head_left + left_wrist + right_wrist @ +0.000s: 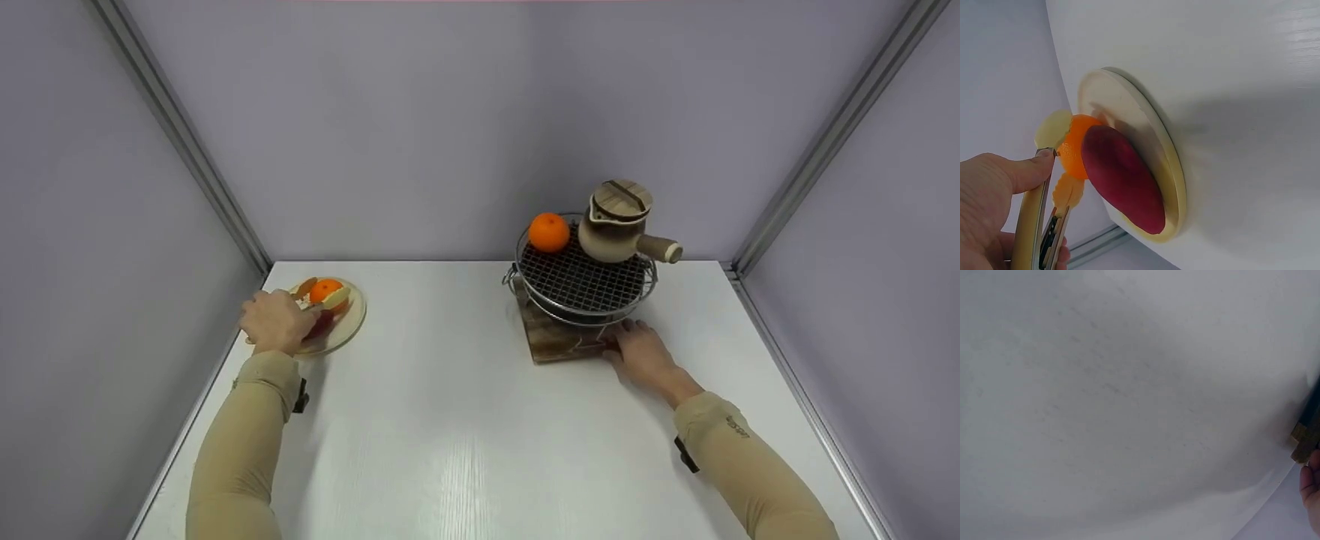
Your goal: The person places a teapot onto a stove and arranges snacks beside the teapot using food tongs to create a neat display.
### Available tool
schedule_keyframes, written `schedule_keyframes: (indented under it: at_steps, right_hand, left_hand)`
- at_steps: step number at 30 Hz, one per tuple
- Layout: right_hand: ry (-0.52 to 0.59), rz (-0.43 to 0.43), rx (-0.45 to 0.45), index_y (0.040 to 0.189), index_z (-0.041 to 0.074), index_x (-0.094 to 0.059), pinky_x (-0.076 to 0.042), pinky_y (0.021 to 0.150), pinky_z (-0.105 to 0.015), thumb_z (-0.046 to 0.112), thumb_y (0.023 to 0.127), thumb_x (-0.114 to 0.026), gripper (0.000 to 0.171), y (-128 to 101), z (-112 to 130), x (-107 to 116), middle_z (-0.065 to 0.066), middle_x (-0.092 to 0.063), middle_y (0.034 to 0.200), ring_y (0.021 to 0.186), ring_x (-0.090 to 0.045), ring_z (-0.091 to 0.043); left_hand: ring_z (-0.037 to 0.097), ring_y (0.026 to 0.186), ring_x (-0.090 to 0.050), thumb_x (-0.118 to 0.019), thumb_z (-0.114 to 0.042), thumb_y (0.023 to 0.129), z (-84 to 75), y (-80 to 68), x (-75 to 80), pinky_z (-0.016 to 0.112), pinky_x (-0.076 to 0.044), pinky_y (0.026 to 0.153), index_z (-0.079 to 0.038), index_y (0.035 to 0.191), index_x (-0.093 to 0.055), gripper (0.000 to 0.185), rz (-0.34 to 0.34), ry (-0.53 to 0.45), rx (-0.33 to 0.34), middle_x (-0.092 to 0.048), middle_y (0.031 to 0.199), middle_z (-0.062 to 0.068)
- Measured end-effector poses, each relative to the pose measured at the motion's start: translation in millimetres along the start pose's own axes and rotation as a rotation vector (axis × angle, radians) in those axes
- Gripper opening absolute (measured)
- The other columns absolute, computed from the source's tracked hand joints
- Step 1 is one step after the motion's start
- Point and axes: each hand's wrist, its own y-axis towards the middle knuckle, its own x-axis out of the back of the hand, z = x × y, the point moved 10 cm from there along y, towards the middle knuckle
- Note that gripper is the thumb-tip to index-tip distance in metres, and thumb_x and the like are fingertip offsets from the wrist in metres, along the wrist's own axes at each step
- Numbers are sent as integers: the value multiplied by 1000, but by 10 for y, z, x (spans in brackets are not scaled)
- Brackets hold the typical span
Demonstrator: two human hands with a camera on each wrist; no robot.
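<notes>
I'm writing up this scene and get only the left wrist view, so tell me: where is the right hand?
Observer: The right hand is at the near right corner of a wooden board, below a round grill.
Operator: What is on that grill?
Observer: A pot with a wooden lid and, to its left, an orange.
Operator: Which way does the pot's handle point?
Observer: To the right, out past the grill's rim.

Wht tbl (427, 397) w/ glare (461, 484), lilac-gry walls (405, 135), gry corner trims (185, 135)
</notes>
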Motion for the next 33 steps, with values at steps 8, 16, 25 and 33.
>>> schedule_keyframes:
  at_steps: [8, 16, 25, 33]
  right_hand:
    - [0, -9, 2, 136, -8, -66, -55, 105, -64, 21, 102, -82, 47, -6, 5, 11, -31, -71, 129, 118, -69, -50]
    - [20, -23, 20, 132, -7, -68, -55, 99, -64, 21, 101, -83, 44, 3, -1, -8, -29, -72, 125, 110, -68, -48]
    - [49, -94, 78, 128, -3, -69, -55, 97, -64, 24, 101, -81, 40, -10, -12, 21, -28, -72, 120, 108, -68, -48]
    - [44, 0, -3, 135, -4, -68, -53, 111, -64, 18, 102, -82, 42, 3, -8, 5, -29, -73, 126, 119, -69, -49]
  left_hand:
    - [62, 121, -59, -71, -51, 99, -37, 12, 3, 71, -58, 98, 16, 124, -69, 71, 9, -9, 1, -62, 128, 43]
    - [62, 121, -61, -71, -51, 99, 13, 34, -67, 71, -58, 98, 15, 118, -69, 69, 26, 16, -4, -63, 126, 44]
    - [64, 124, -62, -71, -51, 98, -7, 36, -47, 73, -57, 100, 14, 119, -71, 68, 5, -11, -5, -65, 129, 43]
    - [61, 121, -64, -72, -53, 96, -12, 13, 2, 70, -60, 95, 14, 117, -74, 70, -9, -29, 0, -68, 125, 40]
